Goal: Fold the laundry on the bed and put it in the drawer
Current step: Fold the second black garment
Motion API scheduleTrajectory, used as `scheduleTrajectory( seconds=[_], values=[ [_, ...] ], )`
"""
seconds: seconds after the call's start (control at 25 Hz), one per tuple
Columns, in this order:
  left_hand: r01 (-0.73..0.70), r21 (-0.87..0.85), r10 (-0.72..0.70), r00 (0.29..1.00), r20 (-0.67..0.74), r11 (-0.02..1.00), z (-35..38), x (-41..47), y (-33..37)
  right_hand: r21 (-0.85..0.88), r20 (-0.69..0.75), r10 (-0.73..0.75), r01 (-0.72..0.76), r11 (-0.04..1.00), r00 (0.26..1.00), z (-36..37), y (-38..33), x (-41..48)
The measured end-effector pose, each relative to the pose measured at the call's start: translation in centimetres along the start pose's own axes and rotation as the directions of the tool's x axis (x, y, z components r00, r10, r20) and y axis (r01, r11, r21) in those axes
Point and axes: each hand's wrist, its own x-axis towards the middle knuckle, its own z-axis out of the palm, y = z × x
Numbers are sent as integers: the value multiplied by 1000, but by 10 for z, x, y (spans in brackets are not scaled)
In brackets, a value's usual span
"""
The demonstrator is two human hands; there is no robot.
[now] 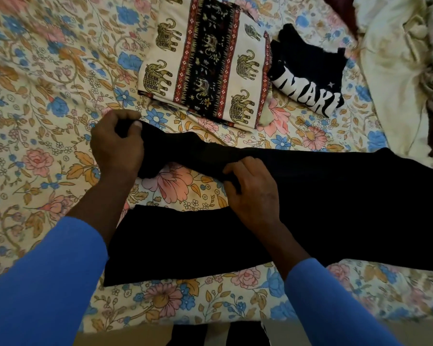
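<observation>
A pair of black trousers [335, 208] lies spread across the floral bed sheet [35, 96], one leg flat near the front edge, the other raised at its end. My left hand [115, 146] grips the end of the upper leg, fingers curled round the fabric. My right hand [253, 191] pinches the same leg at its middle. Behind them lie a folded cream cloth with an elephant print [205, 61] and a folded black shirt with white lettering [308, 73].
A crumpled cream blanket and other unfolded laundry [398, 66] are heaped at the right side of the bed. The bed's front edge runs along the bottom of the view, with dark shapes [218, 335] below it.
</observation>
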Motion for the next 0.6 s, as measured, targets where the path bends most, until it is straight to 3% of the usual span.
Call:
scheduleTrajectory(
  seconds=[0.04,0.12,0.2,0.24,0.32,0.4,0.44,0.48,0.56,0.6],
  values=[
    [-4,-92,-5,996,-89,996,-2,-1,2,2,10,-78,78,997,997,-2,-2,-10],
    [44,-184,-68,989,-129,982,-4,-1,4,13,116,-267,267,964,957,-6,-7,-32],
    [117,-73,-121,991,-53,990,-7,-1,7,18,217,-351,355,935,911,-10,-9,-49],
    [153,50,-154,988,24,987,-9,3,10,31,226,-304,305,952,926,-15,-10,-50],
    [201,281,-272,931,243,938,-27,11,25,126,178,-48,26,992,983,-35,-12,-32],
    [211,443,-427,772,471,871,-49,19,43,300,161,169,-211,930,973,-56,-11,0],
    [119,555,-470,692,548,823,-56,19,50,379,177,225,-278,883,958,-64,-6,21],
    [-68,656,-444,684,579,751,-59,17,53,406,214,251,-320,856,944,-69,0,44],
    [-365,697,-220,770,598,617,-52,2,53,331,307,213,-313,890,928,-74,5,84],
    [-459,635,-86,766,638,622,-42,-11,50,280,353,182,-289,915,918,-73,6,97]
  ],
)
